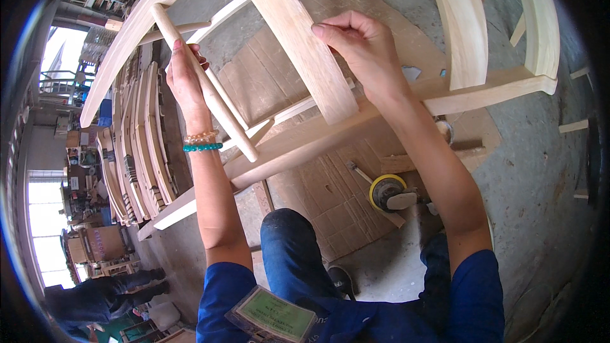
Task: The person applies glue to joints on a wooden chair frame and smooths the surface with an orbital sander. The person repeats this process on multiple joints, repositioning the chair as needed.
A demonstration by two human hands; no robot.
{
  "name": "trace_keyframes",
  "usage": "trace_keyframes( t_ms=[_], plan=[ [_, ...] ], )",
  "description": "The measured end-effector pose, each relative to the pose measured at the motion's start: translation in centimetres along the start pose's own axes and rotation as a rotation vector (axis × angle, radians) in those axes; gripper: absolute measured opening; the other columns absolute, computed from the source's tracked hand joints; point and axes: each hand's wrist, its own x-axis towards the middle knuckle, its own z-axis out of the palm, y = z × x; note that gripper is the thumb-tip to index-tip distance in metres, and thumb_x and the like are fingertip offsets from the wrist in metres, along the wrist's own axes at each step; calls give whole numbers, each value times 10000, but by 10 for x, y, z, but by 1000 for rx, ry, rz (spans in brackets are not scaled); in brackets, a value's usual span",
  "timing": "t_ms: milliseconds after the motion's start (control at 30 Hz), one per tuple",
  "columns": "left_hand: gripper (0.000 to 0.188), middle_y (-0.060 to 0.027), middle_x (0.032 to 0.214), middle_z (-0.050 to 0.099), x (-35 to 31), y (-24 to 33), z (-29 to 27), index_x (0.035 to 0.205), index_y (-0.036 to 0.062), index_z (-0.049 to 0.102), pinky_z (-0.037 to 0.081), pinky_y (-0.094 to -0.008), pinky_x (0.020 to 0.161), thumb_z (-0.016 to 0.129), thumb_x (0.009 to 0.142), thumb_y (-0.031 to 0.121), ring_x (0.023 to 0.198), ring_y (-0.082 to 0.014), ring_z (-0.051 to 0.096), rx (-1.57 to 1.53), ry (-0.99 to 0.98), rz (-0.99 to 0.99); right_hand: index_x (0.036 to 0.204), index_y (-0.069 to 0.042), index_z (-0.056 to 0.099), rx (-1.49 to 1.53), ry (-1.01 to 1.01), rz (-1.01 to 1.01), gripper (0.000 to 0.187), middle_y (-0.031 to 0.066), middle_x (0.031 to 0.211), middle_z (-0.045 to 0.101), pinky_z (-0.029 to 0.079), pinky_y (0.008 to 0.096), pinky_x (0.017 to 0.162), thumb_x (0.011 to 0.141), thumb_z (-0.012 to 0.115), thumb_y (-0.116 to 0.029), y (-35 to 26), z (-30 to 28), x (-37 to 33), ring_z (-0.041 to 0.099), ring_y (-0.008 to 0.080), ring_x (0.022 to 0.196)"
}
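An unpainted wooden chair frame lies tilted across the view in front of me. My left hand (183, 82) is closed round a slim round spindle (225, 111) of this frame, with the fingertips showing on its far side. My right hand (372, 51) is closed in a pinch at the right edge of the wide flat slat (295, 35). The thumb tip touches that edge; whatever is between the fingers is hidden. Below both hands runs the long rail (305, 143), which meets the slat's lower end.
A round sander with a yellow rim (387, 192) lies below my right forearm. Flattened cardboard (321, 200) covers the concrete floor under the frame. Curved wooden parts (136, 146) stand stacked at left. More curved frame pieces (464, 19) rise at upper right. A person (95, 298) is at lower left.
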Motion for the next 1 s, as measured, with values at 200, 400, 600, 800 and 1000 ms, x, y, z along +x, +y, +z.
trace_keyframes(
  t_ms=[200,400,600,800,1000],
  plan=[
    [407,-28,777,583,6,-2,-5,906,39,619,473,-290,708,543,911,439,706,-125,562,4,-2,-7,838,10,676,-122,-14,-75,189,70,738,664,480,252,627,781,700,-169,2,-4,-9,606,111,685],
    [413,-40,835,621,17,-4,7,973,35,627,469,-275,704,536,917,434,731,-128,569,67,-8,9,816,-17,679,-443,-116,-96,177,131,764,672,501,322,657,773,680,-188,-12,-27,-15,653,214,705],
    [300,-17,734,566,41,-30,-6,922,73,613,447,-258,598,559,925,369,659,-121,533,40,-34,65,742,-36,624,-1016,-187,-548,153,82,731,616,468,356,660,776,677,-176,-37,-53,-37,609,209,720],
    [406,-64,993,613,67,-35,-19,1151,27,576,444,-304,810,543,937,371,887,-156,558,135,-55,48,739,-30,565,-1021,-513,67,212,86,655,553,420,338,586,773,692,-197,-36,-165,-113,546,220,636],
    [411,-63,958,616,76,-34,-10,1128,48,597,455,-285,768,524,939,405,824,-142,565,213,-93,-3,904,-67,647,-1422,-780,828,279,173,913,631,494,481,704,741,681,-291,83,-296,-312,622,359,816]
  ],
)
